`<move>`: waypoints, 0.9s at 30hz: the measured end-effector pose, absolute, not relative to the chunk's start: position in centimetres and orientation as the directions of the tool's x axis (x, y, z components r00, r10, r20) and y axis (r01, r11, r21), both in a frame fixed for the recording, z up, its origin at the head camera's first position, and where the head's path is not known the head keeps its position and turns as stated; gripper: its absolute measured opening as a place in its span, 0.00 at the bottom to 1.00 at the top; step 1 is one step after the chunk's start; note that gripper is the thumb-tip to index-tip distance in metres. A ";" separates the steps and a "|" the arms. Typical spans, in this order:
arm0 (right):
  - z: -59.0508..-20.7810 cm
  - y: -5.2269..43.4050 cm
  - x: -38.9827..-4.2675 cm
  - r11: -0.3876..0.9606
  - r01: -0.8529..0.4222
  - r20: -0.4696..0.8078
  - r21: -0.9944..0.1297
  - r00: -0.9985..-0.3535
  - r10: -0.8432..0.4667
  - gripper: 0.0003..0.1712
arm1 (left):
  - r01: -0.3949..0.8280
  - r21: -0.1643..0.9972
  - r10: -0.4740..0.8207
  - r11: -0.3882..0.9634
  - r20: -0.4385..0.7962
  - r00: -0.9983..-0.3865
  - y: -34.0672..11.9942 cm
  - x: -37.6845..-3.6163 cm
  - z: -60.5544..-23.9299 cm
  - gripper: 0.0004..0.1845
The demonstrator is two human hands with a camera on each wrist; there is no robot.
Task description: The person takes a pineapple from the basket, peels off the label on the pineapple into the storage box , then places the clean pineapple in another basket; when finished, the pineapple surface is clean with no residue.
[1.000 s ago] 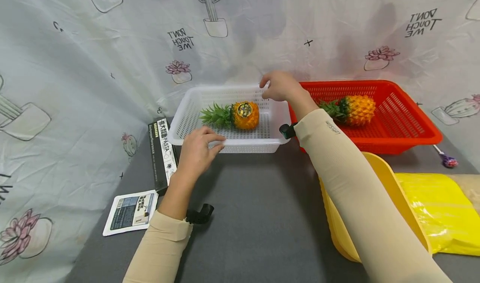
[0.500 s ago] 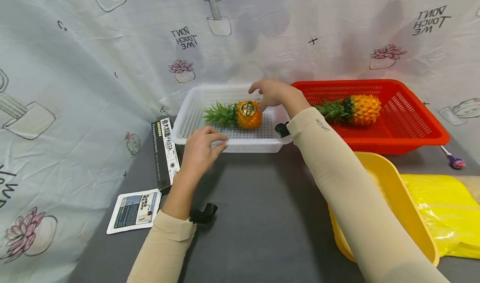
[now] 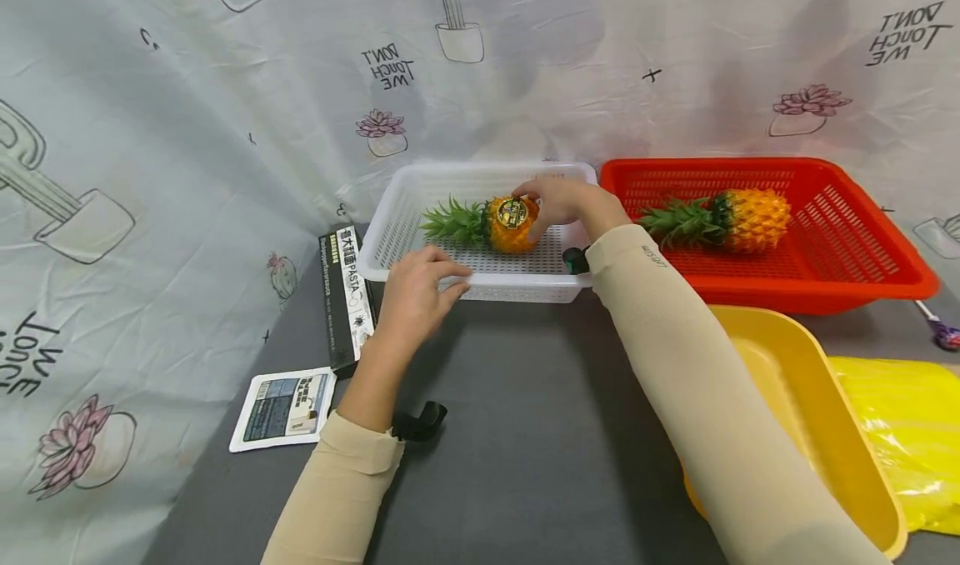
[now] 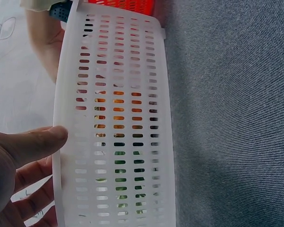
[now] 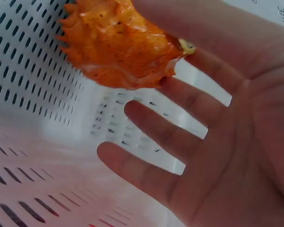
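A small orange pineapple point(image 3: 510, 232) with green leaves and a round black-and-gold sticker lies on its side in the white plastic basket point(image 3: 517, 282). My right hand point(image 3: 558, 204) reaches into the basket, thumb and first fingers around the fruit's leafless end. In the right wrist view the two other fingers point(image 5: 146, 175) stay apart from the orange skin point(image 5: 123, 42). My left hand point(image 3: 416, 294) holds the basket's near rim. Seen from the left wrist, the thumb point(image 4: 42, 144) lies on the outer side of that rim, with the fingers behind it.
A red basket point(image 3: 847, 286) holding a second pineapple point(image 3: 757, 219) stands to the right. Nearer are a yellow tray point(image 3: 817, 407) and a yellow packet point(image 3: 900, 440). At left lie a black pasta box point(image 3: 347, 298) and a white packet point(image 3: 283, 409). A lollipop point(image 3: 943, 334) lies far right.
My right hand has come down and left from above the basket's right side to the pineapple, and its fingers have closed around the end. The left hand keeps its place on the rim.
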State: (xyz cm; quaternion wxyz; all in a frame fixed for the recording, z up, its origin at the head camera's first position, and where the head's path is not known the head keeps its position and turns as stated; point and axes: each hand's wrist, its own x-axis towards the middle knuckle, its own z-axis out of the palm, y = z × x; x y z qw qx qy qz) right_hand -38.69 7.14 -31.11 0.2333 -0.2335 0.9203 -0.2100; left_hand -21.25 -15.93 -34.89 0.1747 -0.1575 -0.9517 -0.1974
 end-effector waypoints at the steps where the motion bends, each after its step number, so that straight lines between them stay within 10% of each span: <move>1: -31.2 7.2 -38.7 0.800 -0.325 -0.328 -0.505 -0.784 -0.526 0.51 | 0.368 0.320 0.231 0.873 0.394 -0.890 -15.9 -21.3 -34.8 0.10; 27: -33.5 7.0 -39.3 0.785 -0.231 -0.247 -0.575 -0.865 -0.436 0.54 | 0.359 0.322 0.219 0.876 0.398 -0.891 -15.7 -21.5 -34.9 0.10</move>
